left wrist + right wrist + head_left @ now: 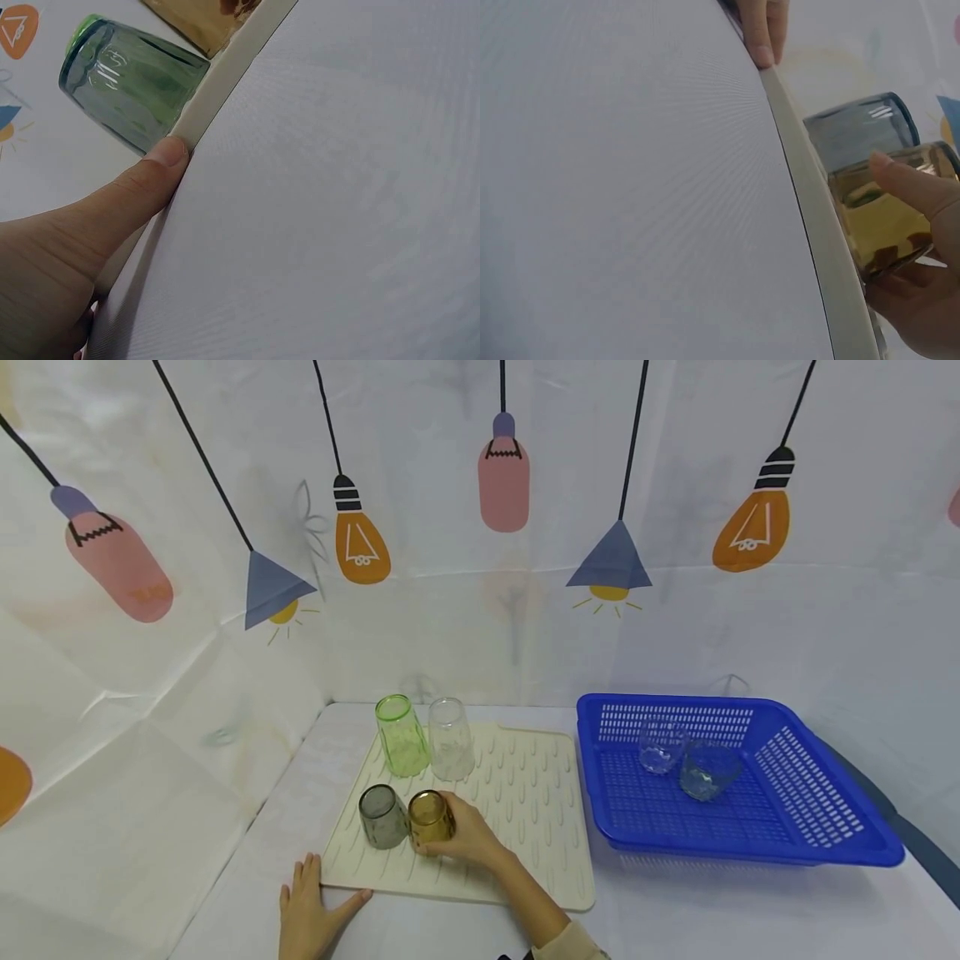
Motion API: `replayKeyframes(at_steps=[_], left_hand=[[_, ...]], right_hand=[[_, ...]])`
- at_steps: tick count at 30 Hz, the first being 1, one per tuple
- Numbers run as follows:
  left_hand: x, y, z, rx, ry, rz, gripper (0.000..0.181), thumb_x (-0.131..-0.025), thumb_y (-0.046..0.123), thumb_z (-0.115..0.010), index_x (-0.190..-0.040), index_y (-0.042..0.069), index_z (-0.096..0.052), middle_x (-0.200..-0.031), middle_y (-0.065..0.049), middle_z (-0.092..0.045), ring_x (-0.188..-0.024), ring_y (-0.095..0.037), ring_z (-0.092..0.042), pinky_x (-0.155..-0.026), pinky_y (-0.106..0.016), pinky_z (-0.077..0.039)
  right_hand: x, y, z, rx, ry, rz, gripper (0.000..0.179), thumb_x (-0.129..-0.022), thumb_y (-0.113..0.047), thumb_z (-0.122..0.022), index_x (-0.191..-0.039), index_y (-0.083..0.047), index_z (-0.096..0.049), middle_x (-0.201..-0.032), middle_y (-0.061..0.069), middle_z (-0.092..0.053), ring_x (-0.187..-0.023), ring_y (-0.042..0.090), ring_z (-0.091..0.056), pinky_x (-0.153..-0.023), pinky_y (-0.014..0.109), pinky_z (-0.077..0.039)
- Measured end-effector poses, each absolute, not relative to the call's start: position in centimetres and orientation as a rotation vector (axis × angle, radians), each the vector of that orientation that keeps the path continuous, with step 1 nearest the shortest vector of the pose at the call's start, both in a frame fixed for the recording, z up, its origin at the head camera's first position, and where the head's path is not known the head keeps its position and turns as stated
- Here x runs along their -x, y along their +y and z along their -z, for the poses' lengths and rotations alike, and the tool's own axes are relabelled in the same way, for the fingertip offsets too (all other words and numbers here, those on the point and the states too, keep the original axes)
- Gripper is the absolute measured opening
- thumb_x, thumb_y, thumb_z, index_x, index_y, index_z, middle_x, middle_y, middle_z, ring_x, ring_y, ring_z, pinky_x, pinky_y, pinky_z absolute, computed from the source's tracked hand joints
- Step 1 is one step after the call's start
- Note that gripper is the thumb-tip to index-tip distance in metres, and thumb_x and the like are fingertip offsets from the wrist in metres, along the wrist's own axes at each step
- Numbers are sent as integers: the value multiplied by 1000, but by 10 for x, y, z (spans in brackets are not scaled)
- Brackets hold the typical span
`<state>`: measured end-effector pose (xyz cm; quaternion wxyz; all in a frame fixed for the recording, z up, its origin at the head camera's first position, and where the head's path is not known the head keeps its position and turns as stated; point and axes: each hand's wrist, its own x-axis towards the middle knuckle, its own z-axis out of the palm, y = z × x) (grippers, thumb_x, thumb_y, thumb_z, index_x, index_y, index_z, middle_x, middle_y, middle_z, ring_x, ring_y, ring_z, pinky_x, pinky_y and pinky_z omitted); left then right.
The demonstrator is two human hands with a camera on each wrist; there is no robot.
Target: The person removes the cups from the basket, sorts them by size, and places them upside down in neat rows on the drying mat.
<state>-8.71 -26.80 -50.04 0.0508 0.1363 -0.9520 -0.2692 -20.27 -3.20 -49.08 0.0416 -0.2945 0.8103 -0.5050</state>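
Observation:
My right hand [471, 837] grips an amber glass [430, 817], which stands mouth up on the cream drying mat [525, 860]. In the right wrist view, the thumb lies along the amber glass [889, 217] and the other fingers are behind it. A grey glass [383, 818] stands upright just left of the amber one. At the mat's near left corner is my left hand [309, 906], thumb and fingers spread. In the left wrist view its thumb [142, 180] touches the mat's edge, below the grey glass [135, 82].
Behind, on the mat, stand a tall green glass [403, 739] and a tall clear glass [451, 743]. To the right, a blue plastic basket [750, 852] holds a clear glass [662, 747] and a glass cup [708, 770]. A lamp-patterned sheet [450, 635] hangs behind the table.

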Motion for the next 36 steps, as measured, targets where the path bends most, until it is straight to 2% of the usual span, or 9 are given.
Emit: replayKeyframes(at_steps=[8,11,16,25,31,36], left_hand=[[88,-269,502,-415,-2908,816,111,-69,48,-77,-137,-22,-23,-141,-42,-21,-133,-54,-14,-108,-65,-5],[87,-269,502,-415,-2903,819,111,-69,48,-77,-137,-22,-23,-141,-43,-21,-133,-54,-14,-108,-65,-5],[87,-269,502,-415,-2882,829,111,-68,48,-78,-136,-22,-24,-141,-43,-21,-133,-54,-15,-107,-66,-6],[86,-269,501,-407,-2867,832,110,-68,48,-78,-135,-22,-25,-140,-43,-22,-133,-54,-16,-107,-66,-5],[87,-268,500,-413,-2886,838,111,-69,49,-77,-136,-22,-23,-141,-43,-20,-133,-54,-14,-107,-66,-4],[87,-267,501,-405,-2874,813,110,-68,48,-77,-135,-22,-25,-139,-44,-23,-132,-55,-17,-106,-67,-7]], right_hand=[[197,-15,471,803,2517,1464,93,-69,-29,-84,-140,6,-35,-134,22,-49,-122,35,-50,-100,47,-42],[195,-3,459,798,2534,1450,94,-71,-30,-83,-142,4,-32,-137,22,-47,-124,36,-47,-101,48,-41],[190,23,437,843,2533,1514,87,-76,-29,-79,-142,3,-33,-138,21,-46,-126,35,-46,-102,45,-41],[193,87,410,940,2528,1807,66,-82,-15,-74,-136,3,-42,-124,21,-57,-109,33,-60,-90,39,-51],[193,133,399,928,2701,1912,55,-78,7,-71,-128,12,-47,-117,28,-60,-102,40,-61,-84,40,-54],[188,164,386,770,2921,1842,49,-75,12,-70,-120,18,-51,-110,33,-61,-97,46,-59,-82,27,-54]])
